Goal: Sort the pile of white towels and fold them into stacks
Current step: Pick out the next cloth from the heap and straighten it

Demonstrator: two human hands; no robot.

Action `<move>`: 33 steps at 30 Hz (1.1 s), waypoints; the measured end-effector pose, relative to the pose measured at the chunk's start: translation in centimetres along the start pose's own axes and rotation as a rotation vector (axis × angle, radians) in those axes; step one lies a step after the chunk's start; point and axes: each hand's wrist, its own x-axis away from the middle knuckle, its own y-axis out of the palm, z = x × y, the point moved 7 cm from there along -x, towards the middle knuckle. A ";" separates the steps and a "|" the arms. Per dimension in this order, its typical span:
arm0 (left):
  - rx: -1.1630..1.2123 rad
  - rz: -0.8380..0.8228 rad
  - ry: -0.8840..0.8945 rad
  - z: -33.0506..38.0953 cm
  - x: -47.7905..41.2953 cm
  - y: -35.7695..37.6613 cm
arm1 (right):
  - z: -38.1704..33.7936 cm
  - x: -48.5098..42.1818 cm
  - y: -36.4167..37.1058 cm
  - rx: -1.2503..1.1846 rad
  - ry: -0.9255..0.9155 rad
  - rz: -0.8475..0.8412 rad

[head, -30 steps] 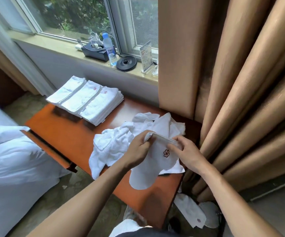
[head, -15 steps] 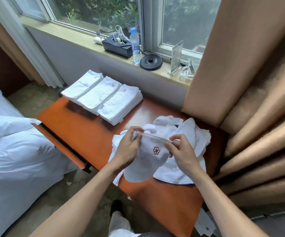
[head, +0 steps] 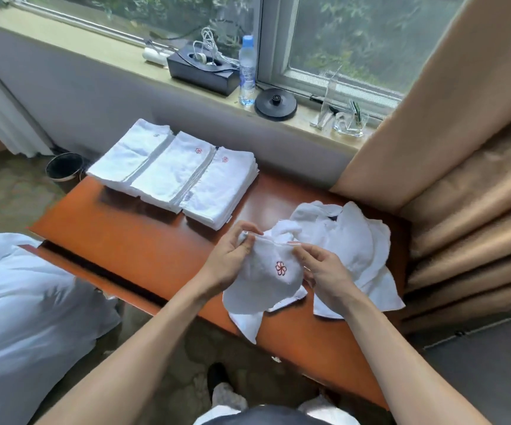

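A white towel (head: 260,286) with a red flower emblem hangs crumpled between left hand (head: 229,263) and right hand (head: 324,271). Just behind lies the rumpled towel pile (head: 352,240). Three neat folded stacks (head: 174,170) sit side by side at the desk's (head: 143,240) far left.

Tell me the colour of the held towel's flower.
Red flower on white cloth towel; head view.

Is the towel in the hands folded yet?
Not folded: towel hangs loose and rumpled, top edge pinched by left hand and right hand.

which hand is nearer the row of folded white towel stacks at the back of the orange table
Left. The left hand pinches the flower-logo white towel just in front of the folded white towel stacks; the right hand pinches it farther right.
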 end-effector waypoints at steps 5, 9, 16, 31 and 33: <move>0.035 -0.006 0.006 0.4 0.8 -3.0 | -0.1 0.2 2.5 -0.132 -0.056 0.064; 0.056 0.087 0.017 1.3 0.6 -4.9 | -1.4 -0.5 4.1 -0.073 -0.148 0.074; 0.031 0.294 0.022 3.2 0.5 -7.8 | -3.2 -4.0 5.3 0.013 -0.225 0.075; -0.079 0.300 0.106 1.6 -6.3 -21.6 | -3.7 -12.7 16.5 0.084 -0.190 0.034; -0.094 0.235 0.121 1.4 -7.5 -24.2 | -3.3 -13.5 18.3 0.135 -0.200 0.085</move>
